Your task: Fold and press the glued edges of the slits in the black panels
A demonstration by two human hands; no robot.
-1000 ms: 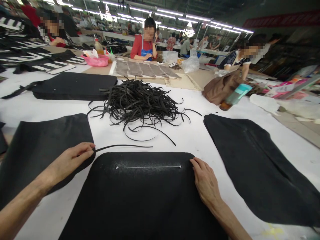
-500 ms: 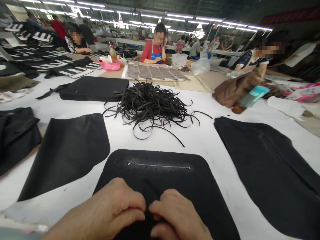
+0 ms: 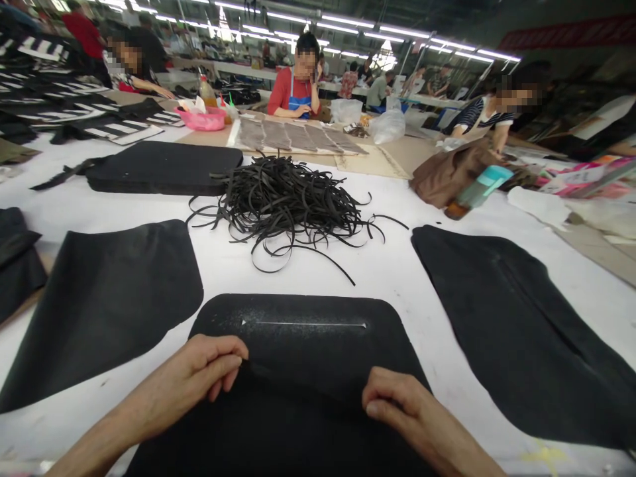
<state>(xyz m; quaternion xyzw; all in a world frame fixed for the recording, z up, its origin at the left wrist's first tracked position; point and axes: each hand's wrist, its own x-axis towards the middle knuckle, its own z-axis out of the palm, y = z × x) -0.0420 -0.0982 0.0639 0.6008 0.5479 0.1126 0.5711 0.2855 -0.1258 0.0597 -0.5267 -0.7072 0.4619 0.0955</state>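
**Both hands on black panel at near edge of table**

Black panel (image 3: 308, 371) w/ rounded corners lies flat on the white table (image 3: 397, 278), near centre, right in front of the person. A thin pale slit line (image 3: 304, 324) runs left-right across its far part. Across the panel's middle there's a raised ridge or thin strip running between the two hands; too dark to tell which.

Left hand (image 3: 199, 371) rests on the panel's left part, fingers curled, thumb and fingertips pinched at the ridge's left end. Right hand (image 3: 397, 404) sits on the panel's right part, fingers curled under into a loose fist, pinching at the ridge's right end. What exactly is gripped can't be made out, black on black.

Round about:
- Heap of black strips (image 3: 288, 199) beyond the panel, mid-table, w/ a few loose ends trailing toward the near side.
- Black fabric sheet (image 3: 99, 305) to the left of the panel, apart from it.
- Another black sheet (image 3: 517, 324) to the right, larger, also apart.
- Stack of black panels (image 3: 163, 169) far left of the heap.
- Brown bag (image 3: 447, 175) far right, a teal-capped bottle (image 3: 474, 192) lying tilted against it.
- Pink basin (image 3: 203, 119) at the far side, near a row of grey pieces (image 3: 293, 136) laid on board.
- Other people sit at the far tables; none of their hands near the panel.
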